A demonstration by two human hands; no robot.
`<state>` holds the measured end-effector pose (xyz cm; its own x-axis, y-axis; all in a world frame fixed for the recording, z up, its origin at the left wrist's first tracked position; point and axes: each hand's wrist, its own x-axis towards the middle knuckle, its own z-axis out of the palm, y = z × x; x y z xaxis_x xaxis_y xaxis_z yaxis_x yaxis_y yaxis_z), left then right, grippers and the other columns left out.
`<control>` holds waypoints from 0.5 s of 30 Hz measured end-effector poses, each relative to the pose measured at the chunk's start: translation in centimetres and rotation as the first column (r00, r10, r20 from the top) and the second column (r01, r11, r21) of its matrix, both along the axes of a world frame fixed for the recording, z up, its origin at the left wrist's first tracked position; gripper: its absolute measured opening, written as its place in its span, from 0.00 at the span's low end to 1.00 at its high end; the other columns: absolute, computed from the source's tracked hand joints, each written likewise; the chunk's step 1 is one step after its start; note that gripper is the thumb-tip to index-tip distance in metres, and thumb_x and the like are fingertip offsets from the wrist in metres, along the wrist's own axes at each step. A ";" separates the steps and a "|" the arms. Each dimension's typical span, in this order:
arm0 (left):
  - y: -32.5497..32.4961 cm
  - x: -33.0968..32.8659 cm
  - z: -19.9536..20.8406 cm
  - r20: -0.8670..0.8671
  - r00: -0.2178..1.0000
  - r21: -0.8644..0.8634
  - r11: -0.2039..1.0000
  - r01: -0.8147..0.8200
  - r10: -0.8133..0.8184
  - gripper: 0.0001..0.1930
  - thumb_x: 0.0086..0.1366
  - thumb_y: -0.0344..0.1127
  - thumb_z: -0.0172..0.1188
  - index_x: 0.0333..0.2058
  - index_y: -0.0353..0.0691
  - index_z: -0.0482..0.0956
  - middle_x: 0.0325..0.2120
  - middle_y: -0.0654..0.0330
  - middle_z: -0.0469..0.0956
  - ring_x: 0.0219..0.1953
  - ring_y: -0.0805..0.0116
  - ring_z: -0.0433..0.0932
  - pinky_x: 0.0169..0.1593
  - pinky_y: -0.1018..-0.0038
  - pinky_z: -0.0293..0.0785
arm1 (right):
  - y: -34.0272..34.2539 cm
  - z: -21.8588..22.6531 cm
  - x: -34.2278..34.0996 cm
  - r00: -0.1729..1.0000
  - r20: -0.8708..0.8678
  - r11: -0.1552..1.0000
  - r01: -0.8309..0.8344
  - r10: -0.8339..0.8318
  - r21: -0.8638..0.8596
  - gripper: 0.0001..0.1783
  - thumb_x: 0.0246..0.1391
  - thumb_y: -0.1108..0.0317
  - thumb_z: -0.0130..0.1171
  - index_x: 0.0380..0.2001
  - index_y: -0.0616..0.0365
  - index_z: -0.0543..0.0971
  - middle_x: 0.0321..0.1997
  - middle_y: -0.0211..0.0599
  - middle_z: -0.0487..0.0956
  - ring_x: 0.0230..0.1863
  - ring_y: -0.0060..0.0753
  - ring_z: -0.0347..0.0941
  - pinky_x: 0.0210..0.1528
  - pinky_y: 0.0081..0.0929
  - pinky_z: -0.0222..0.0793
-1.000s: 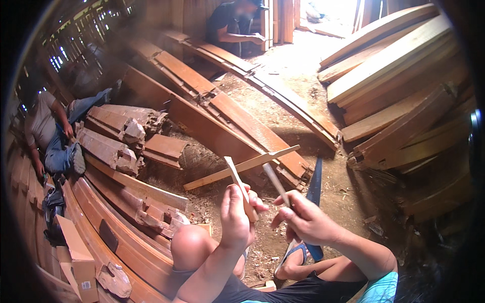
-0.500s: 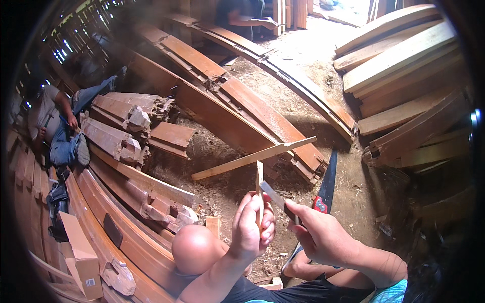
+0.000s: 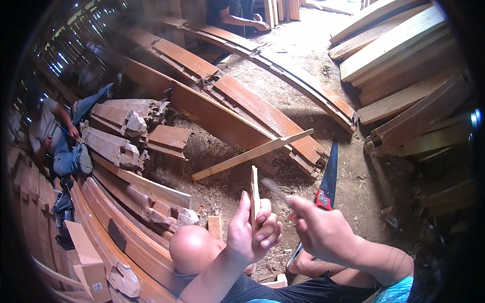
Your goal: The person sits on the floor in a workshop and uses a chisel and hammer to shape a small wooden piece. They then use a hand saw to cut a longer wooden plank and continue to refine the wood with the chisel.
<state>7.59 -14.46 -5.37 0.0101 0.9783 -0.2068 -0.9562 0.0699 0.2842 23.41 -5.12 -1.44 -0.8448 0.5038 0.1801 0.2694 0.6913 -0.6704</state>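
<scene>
My left hand (image 3: 255,224) is closed round a thin wooden strip (image 3: 254,199), which stands nearly upright with its top above the fingers. To its right, my right hand (image 3: 323,224) grips a chisel (image 3: 275,189); its flat metal blade points up and left, close to the strip but apart from it. Motion smears the blade and the right fingers, and the fist hides the chisel's handle. Just beyond my right hand, a handsaw (image 3: 329,174) with a dark blade and red grip rests against the reddish boards. A longer wooden stick (image 3: 252,155) lies across beyond my left hand.
Long reddish boards (image 3: 252,106) stretch over the shaving-strewn floor. Curved planks (image 3: 394,45) are stacked at the right, worn timbers (image 3: 116,144) at the left. A cardboard box (image 3: 88,257) sits lower left. One person (image 3: 58,126) holds tools at the left; another person's hands (image 3: 260,22) show far off.
The chisel blade has swung away from the strip, and the right hand has shifted slightly right. My left hand has turned a little with the strip. The far person's hands have come together.
</scene>
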 end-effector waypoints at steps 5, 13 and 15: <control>-0.2 -0.2 -0.4 0.098 0.991 0.066 0.994 0.085 -0.092 0.29 0.71 0.62 0.25 0.33 0.46 0.68 0.08 0.69 0.54 0.10 0.76 0.53 0.15 0.80 0.51 | -0.1 0.8 0.0 0.993 0.104 0.985 -0.077 0.062 0.154 0.40 0.46 0.75 0.56 0.65 0.55 0.60 0.24 0.35 0.71 0.24 0.36 0.73 0.25 0.32 0.70; -0.5 0.4 -0.7 -0.166 0.983 -0.069 0.994 -0.090 0.077 0.20 0.73 0.55 0.35 0.38 0.46 0.69 0.14 0.67 0.60 0.14 0.78 0.59 0.18 0.83 0.58 | -0.9 0.7 -0.1 0.995 0.071 0.992 -0.060 0.068 -0.115 0.39 0.47 0.78 0.57 0.65 0.46 0.62 0.28 0.39 0.67 0.24 0.41 0.69 0.26 0.35 0.68; -0.6 0.1 -1.0 -0.111 0.987 -0.033 0.993 -0.117 0.113 0.21 0.73 0.56 0.33 0.38 0.46 0.68 0.14 0.66 0.60 0.11 0.78 0.57 0.15 0.83 0.55 | -0.8 0.5 -0.2 0.999 0.048 0.991 -0.013 0.020 -0.135 0.38 0.48 0.77 0.57 0.64 0.45 0.62 0.28 0.39 0.66 0.25 0.41 0.69 0.27 0.36 0.69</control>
